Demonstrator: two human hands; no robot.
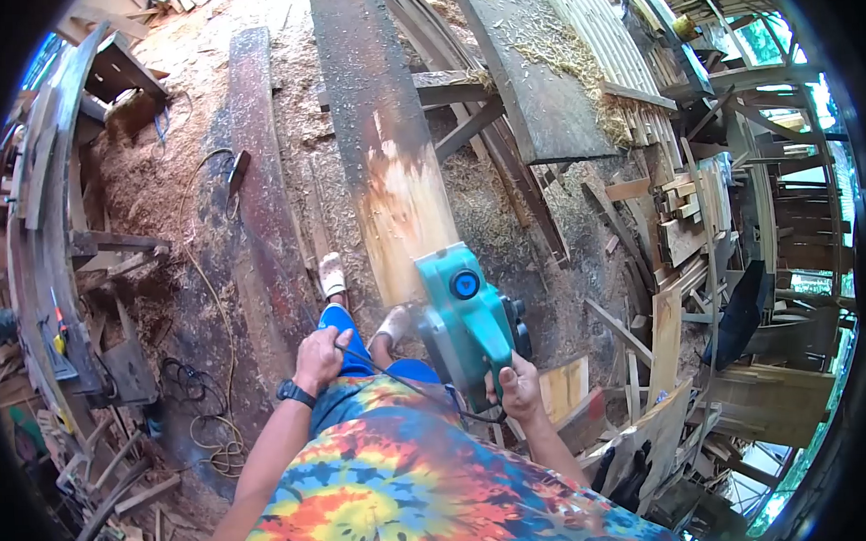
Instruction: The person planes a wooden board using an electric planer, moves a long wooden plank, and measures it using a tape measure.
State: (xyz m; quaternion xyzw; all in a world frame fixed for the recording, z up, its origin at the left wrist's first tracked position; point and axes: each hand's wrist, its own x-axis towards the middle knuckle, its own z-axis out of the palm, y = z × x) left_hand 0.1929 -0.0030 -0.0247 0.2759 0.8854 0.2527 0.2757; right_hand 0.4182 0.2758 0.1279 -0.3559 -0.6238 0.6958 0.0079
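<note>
My right hand (520, 390) is wrapped round the rear handle of a green electric planer (488, 331). The planer sits at the near end of a long wooden plank (368, 92). Pale, freshly bared wood (407, 209) shows just ahead of the tool, while the plank's far part is dark and rough. A black power cord (399, 378) runs from the planer across my front to my left hand (322, 358), whose fingers are closed on it by my thigh. The planer's underside is hidden.
Another dark plank (259, 191) lies to the left, beside a loose yellowish cord (204, 269). Wide boards strewn with shavings (551, 85) stand at the upper right. Scrap wood (684, 214) is piled on the right. A workbench (56, 255) lines the left; sawdust covers the ground.
</note>
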